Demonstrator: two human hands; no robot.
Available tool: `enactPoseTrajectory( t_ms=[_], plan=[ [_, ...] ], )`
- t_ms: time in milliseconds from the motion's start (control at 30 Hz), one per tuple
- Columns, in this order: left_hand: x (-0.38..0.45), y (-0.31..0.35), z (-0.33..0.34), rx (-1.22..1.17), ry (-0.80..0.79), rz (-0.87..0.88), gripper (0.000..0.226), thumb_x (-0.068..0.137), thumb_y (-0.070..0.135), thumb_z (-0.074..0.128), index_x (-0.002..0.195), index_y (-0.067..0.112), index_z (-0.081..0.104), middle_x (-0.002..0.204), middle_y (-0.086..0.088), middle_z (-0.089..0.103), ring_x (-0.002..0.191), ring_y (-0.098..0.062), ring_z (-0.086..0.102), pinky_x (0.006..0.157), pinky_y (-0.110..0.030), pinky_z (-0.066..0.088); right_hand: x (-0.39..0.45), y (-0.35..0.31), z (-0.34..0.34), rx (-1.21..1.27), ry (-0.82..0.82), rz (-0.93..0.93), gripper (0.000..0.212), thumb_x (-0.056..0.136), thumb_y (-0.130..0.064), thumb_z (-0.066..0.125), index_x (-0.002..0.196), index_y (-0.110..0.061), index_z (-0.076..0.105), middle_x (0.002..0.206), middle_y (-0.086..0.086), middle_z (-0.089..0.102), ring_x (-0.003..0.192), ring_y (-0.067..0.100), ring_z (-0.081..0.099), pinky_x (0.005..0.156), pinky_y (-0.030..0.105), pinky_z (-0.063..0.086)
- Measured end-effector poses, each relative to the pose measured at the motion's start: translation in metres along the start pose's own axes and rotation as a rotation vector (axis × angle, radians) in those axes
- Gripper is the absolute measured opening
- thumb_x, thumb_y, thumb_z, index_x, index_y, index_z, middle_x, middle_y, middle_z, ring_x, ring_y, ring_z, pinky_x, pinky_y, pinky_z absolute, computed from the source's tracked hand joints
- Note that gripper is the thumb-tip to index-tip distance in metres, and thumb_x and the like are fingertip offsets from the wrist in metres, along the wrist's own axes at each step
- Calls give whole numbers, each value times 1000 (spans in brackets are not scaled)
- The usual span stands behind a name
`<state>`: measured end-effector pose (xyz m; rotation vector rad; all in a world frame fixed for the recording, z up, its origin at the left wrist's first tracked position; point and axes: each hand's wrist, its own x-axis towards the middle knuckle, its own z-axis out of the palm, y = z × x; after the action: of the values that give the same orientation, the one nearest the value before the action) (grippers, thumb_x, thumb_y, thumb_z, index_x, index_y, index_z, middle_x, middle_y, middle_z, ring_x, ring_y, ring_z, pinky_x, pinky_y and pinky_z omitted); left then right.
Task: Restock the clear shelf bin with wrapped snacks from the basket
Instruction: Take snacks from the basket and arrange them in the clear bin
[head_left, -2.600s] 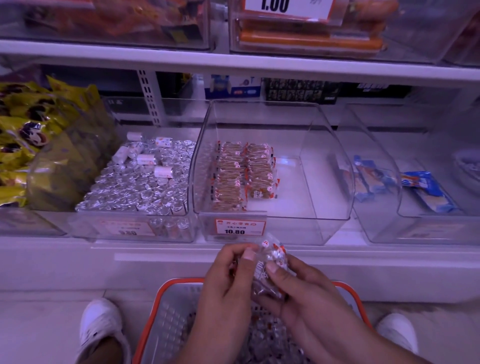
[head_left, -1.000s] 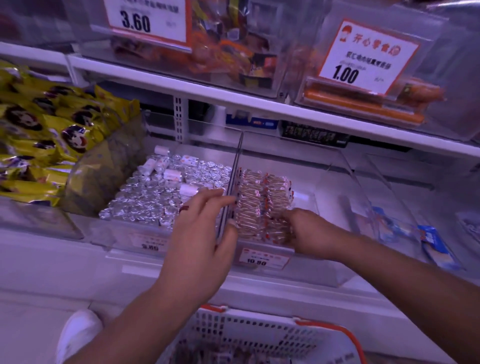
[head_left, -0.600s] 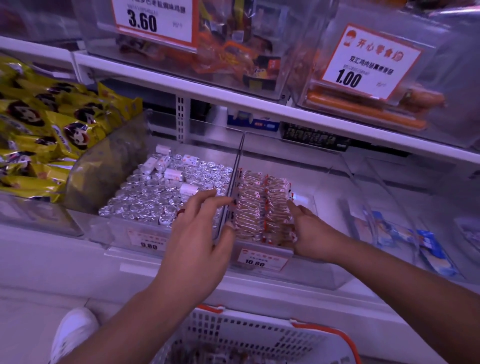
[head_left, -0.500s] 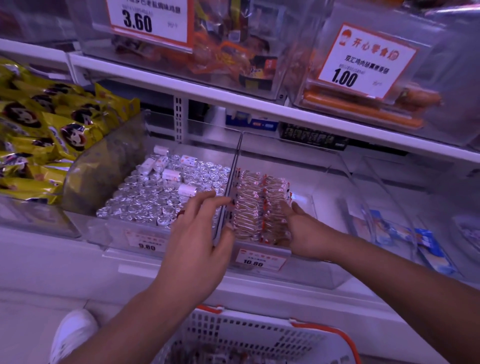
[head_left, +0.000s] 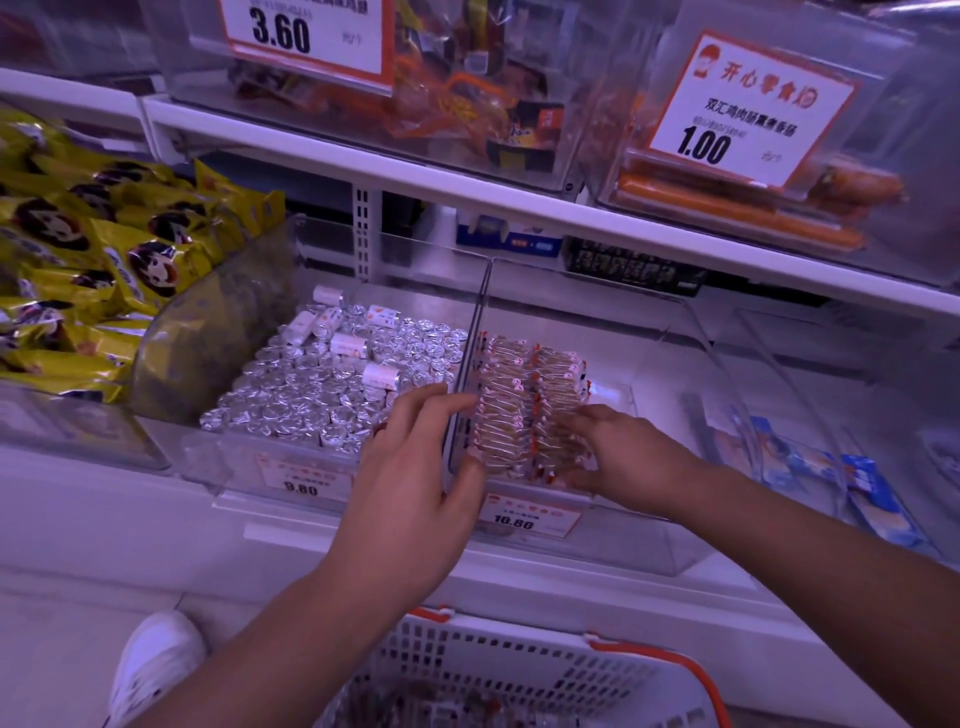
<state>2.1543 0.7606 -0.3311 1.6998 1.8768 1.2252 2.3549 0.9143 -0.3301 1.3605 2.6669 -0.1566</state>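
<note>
Right hand (head_left: 618, 457): moved from the basket (head_left: 519, 670) into the clear shelf bin (head_left: 691, 395), fingers now spread flat on the wrapped snacks (head_left: 524, 400) in the bin's left half; left hand (head_left: 415, 488): fingers spread, bracing the bin's left wall; rows likely being squared; right half unfilled.
</note>
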Motion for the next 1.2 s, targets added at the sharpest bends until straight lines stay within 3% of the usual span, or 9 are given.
enactPoseTrajectory(
  t_ms=[133,267,467,600,800,900,967,1100,1200],
  plan=[
    [0,0,1,5,13,9,44,94,25,53,136,33,46,147,11,35,129,-21,45,98,-46,44,4,-4,4,112,-10,0,72,81,-48,73,142,-19,45,135,11,48,121,30,53,104,36,44],
    [1,0,2,8,21,12,43,94,24,53,136,33,46,145,11,37,129,-20,46,101,-45,43,11,-12,3,242,-8,-20,51,80,-34,78,124,-15,61,124,13,60,109,27,59,96,33,49],
    [0,1,0,4,15,20,43,94,24,53,136,33,46,143,11,38,130,-20,45,104,-44,40,5,-10,0,167,-50,-1,61,86,-44,67,139,-24,46,138,12,48,121,30,53,103,34,45],
    [-1,1,-1,1,6,19,43,95,27,52,137,35,45,143,14,36,127,-20,46,100,-44,43,2,-8,0,148,27,10,49,83,-42,70,127,-22,58,128,11,57,113,26,57,96,34,48],
    [-1,1,0,15,4,9,43,95,25,53,136,35,45,143,14,37,102,-23,54,94,-40,42,4,-13,2,179,17,45,61,83,-36,73,137,-19,51,132,14,54,120,29,54,102,33,46],
    [-1,1,1,19,9,12,43,96,28,52,136,39,42,143,17,35,76,-19,41,84,-35,38,7,-13,2,196,-30,49,61,85,-35,72,138,-20,48,132,14,50,118,29,54,102,32,46],
    [-2,1,2,27,14,21,44,95,28,53,136,39,42,142,18,35,73,-17,35,83,-35,36,9,-13,3,184,-78,49,57,87,-30,70,138,-18,46,132,14,47,114,29,54,101,32,46],
    [0,2,1,35,20,22,45,93,25,55,136,36,45,141,14,38,77,-19,42,88,-37,40,10,-11,0,193,-97,45,51,86,-26,67,133,-17,50,127,12,48,114,29,54,99,31,47],
    [0,2,0,13,7,17,45,93,25,55,136,36,45,142,15,38,97,-22,54,90,-39,44,6,-6,-3,219,-95,39,61,82,-37,70,137,-24,48,135,11,48,119,25,53,102,32,46]
  ],
)
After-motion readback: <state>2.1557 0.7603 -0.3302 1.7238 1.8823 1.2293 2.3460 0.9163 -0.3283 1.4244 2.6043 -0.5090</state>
